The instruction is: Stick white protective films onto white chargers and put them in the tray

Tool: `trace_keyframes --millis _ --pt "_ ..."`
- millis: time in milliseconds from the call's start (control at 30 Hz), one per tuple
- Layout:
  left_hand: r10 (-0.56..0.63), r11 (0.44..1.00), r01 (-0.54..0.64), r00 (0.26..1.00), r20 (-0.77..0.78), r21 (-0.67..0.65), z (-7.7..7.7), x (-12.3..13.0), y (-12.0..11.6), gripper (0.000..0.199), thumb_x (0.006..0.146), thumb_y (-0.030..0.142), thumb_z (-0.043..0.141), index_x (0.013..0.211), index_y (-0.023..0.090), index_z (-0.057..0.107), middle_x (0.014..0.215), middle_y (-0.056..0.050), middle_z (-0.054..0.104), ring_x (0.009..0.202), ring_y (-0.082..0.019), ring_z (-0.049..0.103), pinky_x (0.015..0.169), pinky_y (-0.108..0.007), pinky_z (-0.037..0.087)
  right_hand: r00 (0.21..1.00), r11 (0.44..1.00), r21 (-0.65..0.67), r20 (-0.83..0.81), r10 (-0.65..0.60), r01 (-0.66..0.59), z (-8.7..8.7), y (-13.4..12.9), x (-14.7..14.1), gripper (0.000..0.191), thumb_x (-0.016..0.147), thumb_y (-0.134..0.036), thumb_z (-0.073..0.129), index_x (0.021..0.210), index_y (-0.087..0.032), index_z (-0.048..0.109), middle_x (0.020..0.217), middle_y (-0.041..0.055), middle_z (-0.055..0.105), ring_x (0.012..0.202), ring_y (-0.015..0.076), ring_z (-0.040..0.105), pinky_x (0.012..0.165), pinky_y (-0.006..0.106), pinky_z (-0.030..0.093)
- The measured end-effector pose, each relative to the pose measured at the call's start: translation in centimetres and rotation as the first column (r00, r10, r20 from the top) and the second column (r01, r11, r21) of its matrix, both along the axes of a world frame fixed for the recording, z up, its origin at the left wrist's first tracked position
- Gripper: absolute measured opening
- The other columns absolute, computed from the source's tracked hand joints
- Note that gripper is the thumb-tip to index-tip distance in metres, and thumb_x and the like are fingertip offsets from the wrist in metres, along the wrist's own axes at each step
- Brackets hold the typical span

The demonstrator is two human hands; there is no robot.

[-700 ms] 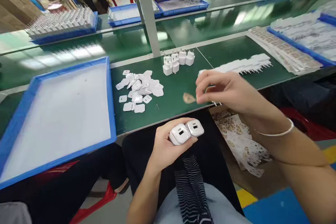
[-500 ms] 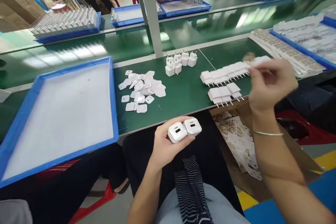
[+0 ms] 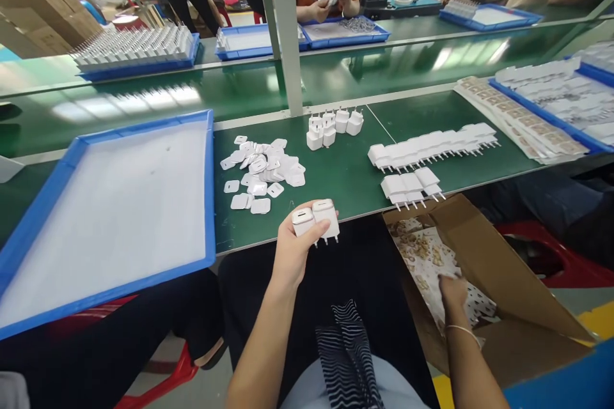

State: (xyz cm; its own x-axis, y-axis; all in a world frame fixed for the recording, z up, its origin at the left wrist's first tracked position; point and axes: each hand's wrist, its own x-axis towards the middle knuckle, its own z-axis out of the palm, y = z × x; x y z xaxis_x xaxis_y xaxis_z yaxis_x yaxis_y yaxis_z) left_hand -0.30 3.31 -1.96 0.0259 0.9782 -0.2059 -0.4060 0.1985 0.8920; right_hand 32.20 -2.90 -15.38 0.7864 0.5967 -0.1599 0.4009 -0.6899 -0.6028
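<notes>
We have a pair of white adapters (image 3: 319, 216) in our left hand (image 3: 293, 248), held at the near edge of the green table (image 3: 336, 179), slotted ends up and prongs down. The hand is closed around both, the thumb pressed across their front. We judge them light and rigid, their smooth plastic perhaps a little slippery; the flat side walls look the best place to take hold, clear of the thin prongs, which could bend. Our right hand (image 3: 453, 291) is down inside a cardboard box (image 3: 522, 262) below the near edge, beside white sheets (image 3: 432, 259); it is blurred, and we cannot tell whether it grips anything. On the table, a heap of flat white pieces (image 3: 261, 166) lies beyond the left hand, and several adapters stand prongs-up (image 3: 329, 131) towards the far edge. To the right, a short row of adapters (image 3: 407, 185) lies by the near edge, with a longer row (image 3: 432, 148) just behind. Farther right are sticker sheets (image 3: 518, 118), while a large blue-rimmed tray (image 3: 210, 204) juts past the near edge at left.
</notes>
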Motion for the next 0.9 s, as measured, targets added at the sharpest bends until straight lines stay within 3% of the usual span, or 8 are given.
trace_keyframes --millis 133,267,367,467,567,667,767,900 --pt "0.091 0.993 -0.07 0.966 -0.241 0.093 -0.2 1.7 2.5 0.041 0.068 0.033 0.087 0.104 0.018 0.072 0.103 -0.007 0.076 0.092 -0.021 0.071 0.08 -0.03 0.057 0.969 0.884 0.422 0.042 -0.242 0.202 2.8 5.5 3.2 0.032 0.096 -0.027 0.066 0.127 -0.022 0.061 0.124 0.0094 0.067 0.113 0.025 0.067 0.094 0.044 0.058" --pt "0.052 0.986 0.056 0.792 -0.608 0.158 -0.4 4.3 6.2 0.027 0.077 0.037 0.077 0.098 0.019 0.073 0.101 -0.007 0.074 0.101 -0.025 0.067 0.09 -0.036 0.054 0.955 0.648 0.755 0.112 -0.275 0.098 8.4 10.2 3.6 0.045 0.08 -0.006 0.051 0.122 -0.023 0.056 0.121 0.0142 0.069 0.113 0.0253 0.07 0.095 0.044 0.06" --pt "0.045 0.985 0.093 0.678 -0.733 0.146 0.0 5.7 7.9 0.02 0.071 0.035 0.081 0.081 0.02 0.072 0.105 -0.01 0.07 0.124 -0.034 0.054 0.109 -0.049 0.042 0.961 0.343 0.932 0.194 -0.196 -0.118 12.4 11.6 1.5 0.033 0.073 -0.016 0.057 0.104 -0.025 0.063 0.108 0.0106 0.072 0.1 0.0269 0.073 0.081 0.046 0.062" --pt "0.061 0.987 0.083 0.591 -0.805 0.136 0.4 6.1 8.2 0.028 0.073 0.038 0.079 0.092 0.02 0.07 0.122 -0.014 0.062 0.138 -0.039 0.039 0.117 -0.056 0.027 0.97 0.052 0.971 0.236 -0.054 -0.234 14.9 11.9 -1.1 0.024 0.069 -0.019 0.066 0.092 -0.024 0.07 0.091 0.0084 0.072 0.085 0.0265 0.072 0.066 0.044 0.058" --pt "0.074 0.994 0.041 0.474 -0.878 0.106 0.6 5.7 7.7 0.058 0.08 0.045 0.073 0.128 0.016 0.056 0.139 -0.018 0.052 0.143 -0.039 0.035 0.119 -0.057 0.025 0.965 0.078 0.965 0.24 0.105 -0.249 16.4 12.5 -3.0 0.023 0.072 -0.016 0.068 0.093 -0.023 0.071 0.092 0.0077 0.072 0.088 0.0239 0.071 0.069 0.04 0.057" --pt "0.081 0.993 0.041 0.419 -0.904 0.108 0.8 5.2 7.2 0.079 0.086 0.047 0.069 0.146 0.011 0.033 0.148 -0.023 0.042 0.141 -0.037 0.042 0.116 -0.051 0.035 0.883 0.29 0.862 0.307 0.356 -0.416 18.0 14.5 -4.8 0.026 0.078 -0.019 0.066 0.104 -0.021 0.068 0.102 0.0092 0.072 0.094 0.0219 0.069 0.077 0.038 0.056" --pt "0.106 0.988 0.053 0.452 -0.885 0.146 1.0 5.1 6.9 0.082 0.088 0.043 0.068 0.15 0.011 0.024 0.151 -0.024 0.036 0.135 -0.038 0.052 0.105 -0.047 0.046 0.705 0.458 0.573 0.336 0.625 -0.68 19.8 18.0 -7.7 0.034 0.085 -0.022 0.064 0.118 -0.018 0.064 0.11 0.0108 0.07 0.091 0.0202 0.067 0.078 0.036 0.054" --pt "0.102 0.986 0.064 0.498 -0.861 0.154 1.2 5.6 6.7 0.078 0.089 0.039 0.068 0.149 0.012 0.026 0.148 -0.026 0.035 0.127 -0.042 0.059 0.099 -0.049 0.049 0.413 0.406 0.098 0.349 0.841 -0.909 21.1 23.1 -13.2 0.05 0.088 -0.024 0.064 0.137 -0.017 0.056 0.126 0.0137 0.065 0.098 0.0232 0.065 0.089 0.039 0.051"
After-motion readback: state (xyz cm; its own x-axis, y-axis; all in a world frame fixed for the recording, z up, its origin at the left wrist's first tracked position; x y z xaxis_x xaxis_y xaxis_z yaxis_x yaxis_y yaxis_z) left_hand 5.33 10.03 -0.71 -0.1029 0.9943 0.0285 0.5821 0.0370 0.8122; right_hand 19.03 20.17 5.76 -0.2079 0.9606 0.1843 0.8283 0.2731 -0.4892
